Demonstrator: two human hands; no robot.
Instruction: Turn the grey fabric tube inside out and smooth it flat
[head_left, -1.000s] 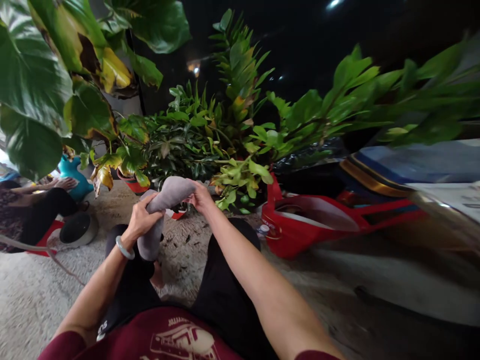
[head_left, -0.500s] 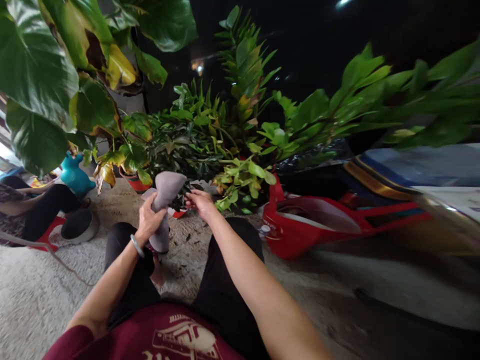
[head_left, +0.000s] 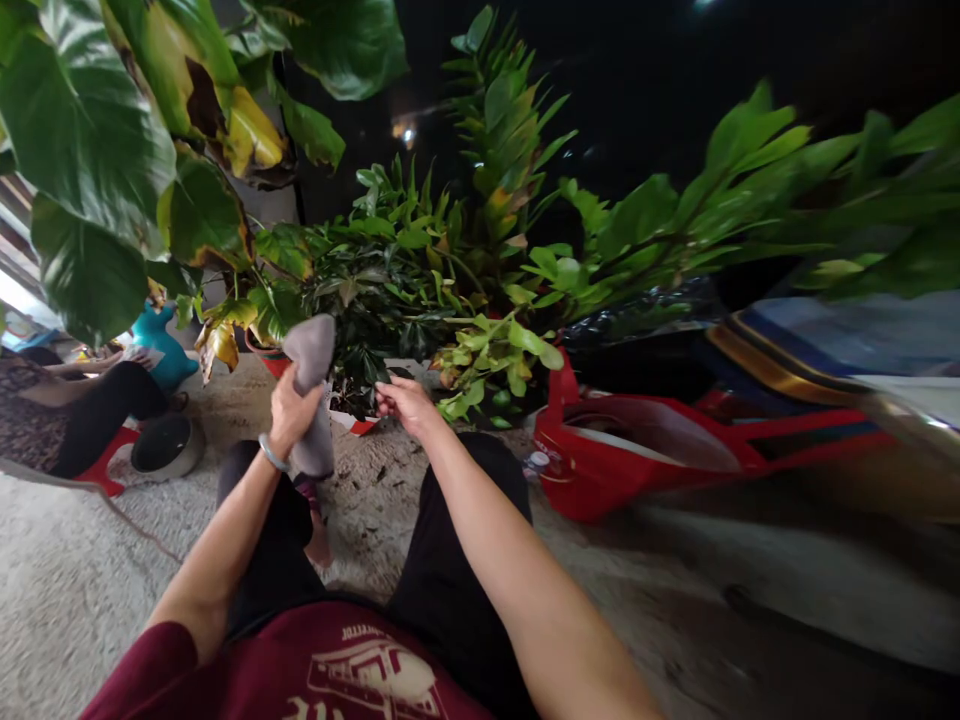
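Observation:
My left hand (head_left: pixel 292 412) is wrapped round a grey, soft-looking, long piece (head_left: pixel 313 355) that is broad at the top and hangs below my fist. Its exact kind I cannot make out. A light bangle circles that wrist. My right hand (head_left: pixel 406 403) is closed in a pinch, apart from the grey piece and close to dark leaves (head_left: pixel 364 372). Whatever its fingertips hold is too small to name. Below the leaves, between both hands, a low white and red container (head_left: pixel 355 424) shows in part on the floor.
Potted plants (head_left: pixel 390 240) crowd the far side, with large leaves (head_left: pixel 97 150) overhanging at left. A red bag (head_left: pixel 592 480) stands right of my knee. At left sit a person (head_left: pixel 82 410), a grey bucket (head_left: pixel 187 448) and a turquoise figure (head_left: pixel 166 352).
My left hand has moved the grey piece left and turned it, away from my right hand. The right hand stays pinched near the leaves. The view has shifted slightly.

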